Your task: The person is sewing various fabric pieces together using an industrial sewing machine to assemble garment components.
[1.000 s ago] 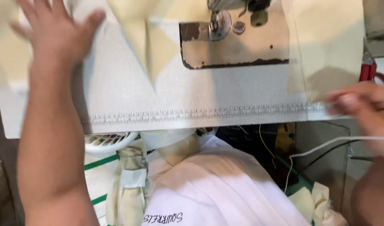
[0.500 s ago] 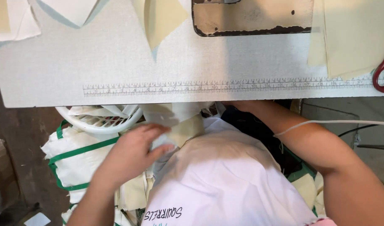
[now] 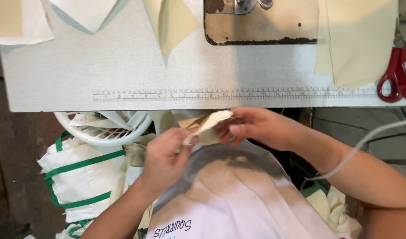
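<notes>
Both my hands are below the front edge of the grey sewing table (image 3: 123,75), over my lap. My left hand (image 3: 165,159) and my right hand (image 3: 251,127) together pinch a small cream fabric piece (image 3: 208,126), folded and held between the fingertips. The right hand grips its upper right end, the left its lower left end. More cream fabric pieces (image 3: 360,40) lie flat on the table at the right, and another one (image 3: 172,24) at the middle. The sewing machine's base plate (image 3: 260,22) sits at the table's top centre.
Red-handled scissors (image 3: 395,73) lie at the table's right edge. A ruler strip (image 3: 234,94) runs along the table's front. A white plastic basket (image 3: 103,128) and white bags with green straps (image 3: 79,177) sit at lower left. A white cable (image 3: 362,141) crosses my right forearm.
My hands left the table top and dropped to my lap. The left hand reached down toward the basket, then both hands came together holding a small cream piece. My view shifted down.
</notes>
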